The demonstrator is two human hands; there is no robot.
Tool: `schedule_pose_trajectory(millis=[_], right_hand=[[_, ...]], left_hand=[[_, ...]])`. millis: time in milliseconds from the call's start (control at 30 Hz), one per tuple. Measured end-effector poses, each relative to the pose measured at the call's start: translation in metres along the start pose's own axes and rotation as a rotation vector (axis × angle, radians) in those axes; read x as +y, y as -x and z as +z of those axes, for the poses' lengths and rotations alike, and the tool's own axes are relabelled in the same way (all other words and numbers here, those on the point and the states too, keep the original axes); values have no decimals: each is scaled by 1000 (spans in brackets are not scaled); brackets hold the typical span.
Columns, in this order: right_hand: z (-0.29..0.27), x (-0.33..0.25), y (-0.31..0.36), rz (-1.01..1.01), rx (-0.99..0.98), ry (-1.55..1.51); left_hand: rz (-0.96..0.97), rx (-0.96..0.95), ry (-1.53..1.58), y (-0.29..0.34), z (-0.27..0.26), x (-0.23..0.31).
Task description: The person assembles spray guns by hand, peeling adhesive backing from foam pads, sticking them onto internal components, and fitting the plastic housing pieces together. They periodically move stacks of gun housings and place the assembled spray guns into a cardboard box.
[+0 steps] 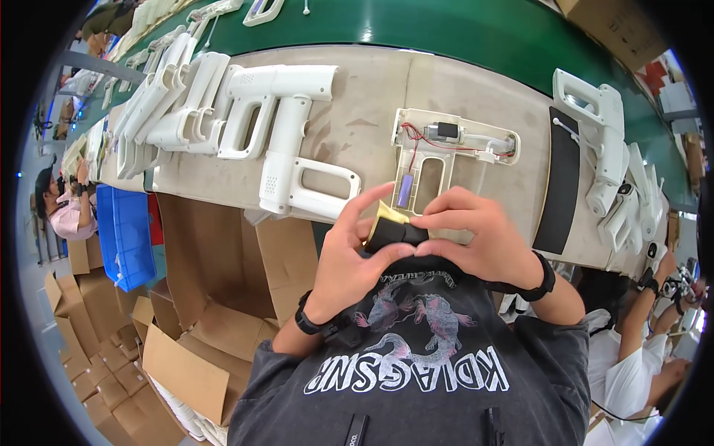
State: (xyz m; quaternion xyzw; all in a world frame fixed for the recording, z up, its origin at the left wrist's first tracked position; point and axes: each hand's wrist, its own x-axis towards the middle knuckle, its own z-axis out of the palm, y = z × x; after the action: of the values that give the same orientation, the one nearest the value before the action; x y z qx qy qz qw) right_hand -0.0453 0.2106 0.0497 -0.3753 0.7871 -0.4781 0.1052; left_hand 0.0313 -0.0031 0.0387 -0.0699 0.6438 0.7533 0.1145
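Note:
My left hand (355, 249) and my right hand (468, 227) meet in front of my chest, fingers bent and closed on a small black foam pad (396, 233) with pale yellow backing paper (392, 213) sticking up from its top. Both thumbs press along its near side. Just beyond lies an open white gun-shaped housing half (428, 165) on the bench. Inside it I see a small motor (445, 131), red wires and a purple battery cell (405, 191). Right of the housing, a long black foam sheet (558, 182) with a yellowish edge lies flat.
White housing halves (286, 149) crowd the bench on the left. More white gun-shaped parts (610, 134) lie at the right. Behind the bench (372, 82) runs a green conveyor belt (416, 30). Open cardboard boxes (216, 260) and a blue bin (126, 238) stand lower left. Other people work at both sides.

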Motion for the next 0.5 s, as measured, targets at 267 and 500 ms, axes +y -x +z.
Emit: schedule_pose_trajectory(millis=[267,500], right_hand=[[0,56,-19,5,-40,87],[15,68,-40,-231,-198,438]], left_hand=[[-163,-280,24,16,-19,-21],[-154,-172,82,16,-26,-30]])
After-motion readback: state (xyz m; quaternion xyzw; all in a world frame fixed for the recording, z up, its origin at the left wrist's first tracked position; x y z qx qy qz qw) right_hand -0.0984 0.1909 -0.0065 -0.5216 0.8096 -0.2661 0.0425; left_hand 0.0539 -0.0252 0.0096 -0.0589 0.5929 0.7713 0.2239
